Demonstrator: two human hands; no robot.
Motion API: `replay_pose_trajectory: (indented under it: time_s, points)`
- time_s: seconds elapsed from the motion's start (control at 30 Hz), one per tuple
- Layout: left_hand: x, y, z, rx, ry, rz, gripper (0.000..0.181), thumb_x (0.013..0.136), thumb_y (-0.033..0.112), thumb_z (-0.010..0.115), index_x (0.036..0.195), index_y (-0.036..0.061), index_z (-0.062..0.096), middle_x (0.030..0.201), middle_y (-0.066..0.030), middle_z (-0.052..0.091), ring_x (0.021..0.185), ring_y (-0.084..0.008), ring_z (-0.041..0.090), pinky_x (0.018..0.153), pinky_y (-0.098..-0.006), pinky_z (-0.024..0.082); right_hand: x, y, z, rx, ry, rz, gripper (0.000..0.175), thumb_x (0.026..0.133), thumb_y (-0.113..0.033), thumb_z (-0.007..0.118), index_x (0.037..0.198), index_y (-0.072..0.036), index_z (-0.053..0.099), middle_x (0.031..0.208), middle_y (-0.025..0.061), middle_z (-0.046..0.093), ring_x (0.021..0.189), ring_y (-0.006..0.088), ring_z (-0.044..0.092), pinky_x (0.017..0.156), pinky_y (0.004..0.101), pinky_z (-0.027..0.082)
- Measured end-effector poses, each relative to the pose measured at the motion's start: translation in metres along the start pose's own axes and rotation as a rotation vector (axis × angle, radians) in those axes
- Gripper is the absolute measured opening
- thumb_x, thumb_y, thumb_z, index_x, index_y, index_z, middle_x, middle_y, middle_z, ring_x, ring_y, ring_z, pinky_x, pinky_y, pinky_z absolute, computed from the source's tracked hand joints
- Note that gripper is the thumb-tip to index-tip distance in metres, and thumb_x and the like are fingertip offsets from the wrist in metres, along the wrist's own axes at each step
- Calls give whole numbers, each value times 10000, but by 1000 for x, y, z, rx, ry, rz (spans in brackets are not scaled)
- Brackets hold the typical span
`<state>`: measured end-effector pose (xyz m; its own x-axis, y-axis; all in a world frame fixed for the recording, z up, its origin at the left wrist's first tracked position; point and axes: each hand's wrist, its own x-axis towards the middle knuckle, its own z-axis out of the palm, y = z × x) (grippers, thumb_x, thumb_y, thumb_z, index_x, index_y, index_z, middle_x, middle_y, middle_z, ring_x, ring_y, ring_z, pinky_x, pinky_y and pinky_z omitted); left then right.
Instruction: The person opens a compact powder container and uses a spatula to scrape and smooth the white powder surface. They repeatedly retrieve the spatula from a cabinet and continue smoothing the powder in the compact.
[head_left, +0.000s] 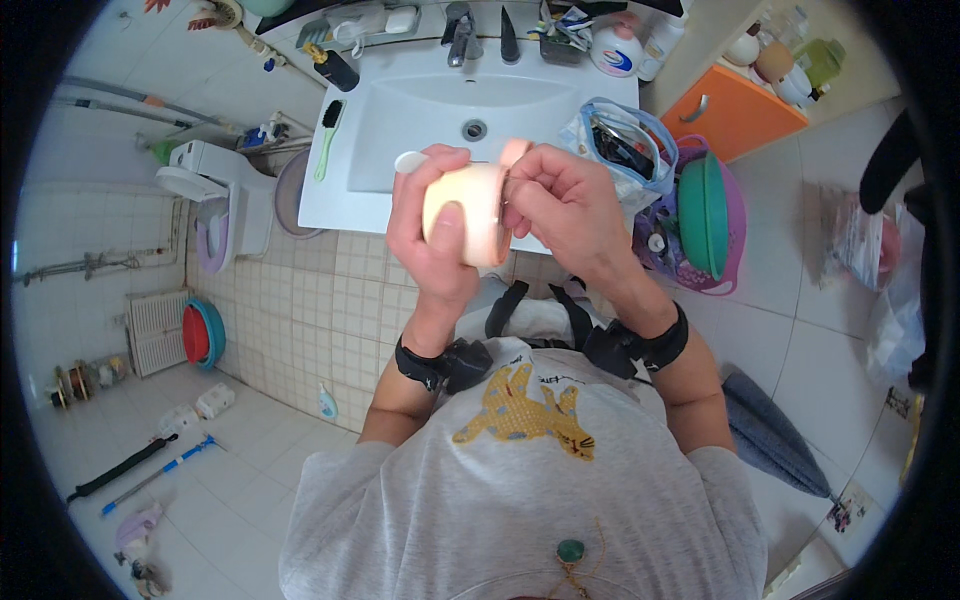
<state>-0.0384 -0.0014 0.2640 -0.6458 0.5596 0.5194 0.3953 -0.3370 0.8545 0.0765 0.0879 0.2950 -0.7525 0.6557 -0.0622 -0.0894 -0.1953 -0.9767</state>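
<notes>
My left hand is wrapped around a cream and peach-coloured rounded container, held tilted over the front edge of the white washbasin. A small white oval piece shows by the left fingers. At the container's right rim, my right hand has its fingers bent and pinched together; whether they grip the rim or something thin is hidden. Just above them a peach-coloured round part sticks up, perhaps the container's lid.
A green-handled brush lies at the basin's left edge. On the right stands a blue and white bag with items inside. Behind are the faucet and a pump bottle. A purple basket holds a green basin.
</notes>
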Motion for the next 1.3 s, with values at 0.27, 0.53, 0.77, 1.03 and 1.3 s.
replay_pose_trajectory:
  time_s: [0.27, 0.53, 0.77, 1.03, 1.3]
  points:
    - [-2, 1, 3, -264, 59, -261, 500, 927, 307, 309, 1060, -79, 598, 1086, -183, 611, 963, -257, 590, 864, -342, 462, -13, 10, 17, 194, 160, -127, 72, 876, -25, 595, 817, 15, 592, 706, 41, 626, 582, 66, 576, 521, 201, 466]
    - [2, -1, 5, -472, 9, -452, 469, 944, 271, 302, 1094, -70, 585, 1063, -164, 630, 944, -216, 609, 849, -318, 476, -7, 5, 0, -459, 65, -310, 73, 844, -41, 614, 907, -23, 581, 718, 63, 616, 611, 127, 597, 518, 249, 468]
    - [4, 2, 1, -510, -18, -527, 443, 946, 252, 325, 1088, -64, 602, 994, -158, 664, 914, -221, 635, 841, -319, 487, 5, -13, -16, -1104, -194, -877, 253, 725, -56, 658, 954, -29, 554, 837, 78, 541, 769, 246, 554, 605, 338, 479]
    - [2, -7, 1, -439, -44, -527, 433, 957, 227, 331, 1036, -82, 624, 1013, -155, 667, 904, -209, 635, 833, -319, 494, 13, -22, -23, -1582, -442, -971, 186, 720, -125, 634, 832, -45, 509, 793, 61, 521, 705, 210, 518, 567, 306, 448]
    - [3, -15, -2, -354, -44, -408, 438, 946, 217, 329, 991, -92, 636, 984, -164, 678, 854, -206, 637, 792, -316, 501, 14, -19, -22, -1353, -459, -839, 127, 800, -104, 600, 814, -18, 507, 747, 109, 581, 713, 285, 635, 555, 389, 518]
